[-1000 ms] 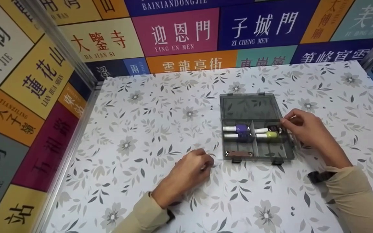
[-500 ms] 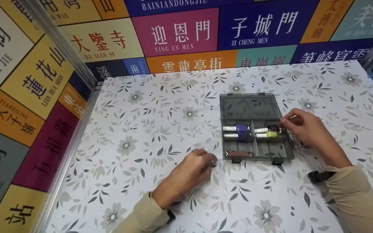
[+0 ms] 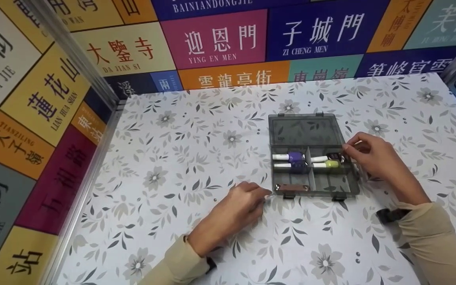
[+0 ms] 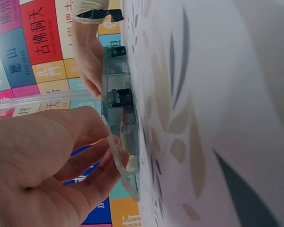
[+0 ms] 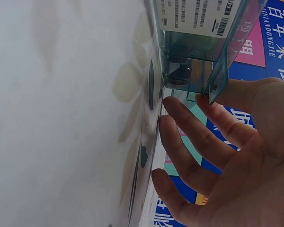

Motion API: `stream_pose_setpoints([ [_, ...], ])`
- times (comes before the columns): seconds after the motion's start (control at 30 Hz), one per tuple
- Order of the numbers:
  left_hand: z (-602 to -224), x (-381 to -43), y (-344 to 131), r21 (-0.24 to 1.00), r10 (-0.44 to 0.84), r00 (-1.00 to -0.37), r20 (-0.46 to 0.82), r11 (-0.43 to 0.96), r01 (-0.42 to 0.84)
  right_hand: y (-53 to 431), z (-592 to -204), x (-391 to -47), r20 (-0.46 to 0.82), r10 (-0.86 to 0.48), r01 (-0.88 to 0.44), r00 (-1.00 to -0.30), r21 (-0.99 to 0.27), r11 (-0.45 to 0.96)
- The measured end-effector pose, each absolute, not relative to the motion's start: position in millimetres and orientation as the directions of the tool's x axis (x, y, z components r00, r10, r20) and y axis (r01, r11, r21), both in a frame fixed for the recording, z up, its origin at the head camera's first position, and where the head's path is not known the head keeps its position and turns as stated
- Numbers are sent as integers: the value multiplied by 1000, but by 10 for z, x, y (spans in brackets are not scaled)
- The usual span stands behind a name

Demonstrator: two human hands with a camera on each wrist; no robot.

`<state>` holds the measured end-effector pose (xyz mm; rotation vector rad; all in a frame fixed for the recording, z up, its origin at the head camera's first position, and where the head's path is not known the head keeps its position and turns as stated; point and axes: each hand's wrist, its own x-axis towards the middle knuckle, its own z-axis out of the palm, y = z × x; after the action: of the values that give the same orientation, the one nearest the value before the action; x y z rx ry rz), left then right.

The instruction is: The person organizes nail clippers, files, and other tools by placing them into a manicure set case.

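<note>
A smoky see-through compartment box (image 3: 331,186) lies on the patterned cloth, its lid (image 3: 305,130) folded back. Two purple nail polish bottles (image 3: 296,157) with white caps lie in its back left compartment. The back right one holds a yellow-green nail polish bottle (image 3: 331,164) and a dark one (image 3: 335,157). At the front left is a brownish nail clipper (image 3: 293,187). My left hand (image 3: 238,206) pinches a thin, clear, curved strip (image 4: 114,153) beside the box's front left corner. With thumb and forefinger, my right hand (image 3: 374,156) grips the box's right edge near the hinge.
Two latches (image 3: 339,197) stick out from the box's front edge. Flowered cloth (image 3: 196,130) covers the table. Panels with Chinese lettering (image 3: 216,43) stand behind and to the left.
My left hand has shifted a little to the right, bringing the clear strip to the box's front left corner. The right hand and the box have stayed in place.
</note>
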<state>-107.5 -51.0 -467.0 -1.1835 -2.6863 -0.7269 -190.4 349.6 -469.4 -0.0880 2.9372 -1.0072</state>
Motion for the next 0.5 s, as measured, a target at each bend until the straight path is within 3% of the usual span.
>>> stream_pose_setpoints([
  [0.5,-4580,-1166,-254,334,694,-616,372,520,787,3495,-4688,-1896,-27,-54,-26,-998,-615,788],
])
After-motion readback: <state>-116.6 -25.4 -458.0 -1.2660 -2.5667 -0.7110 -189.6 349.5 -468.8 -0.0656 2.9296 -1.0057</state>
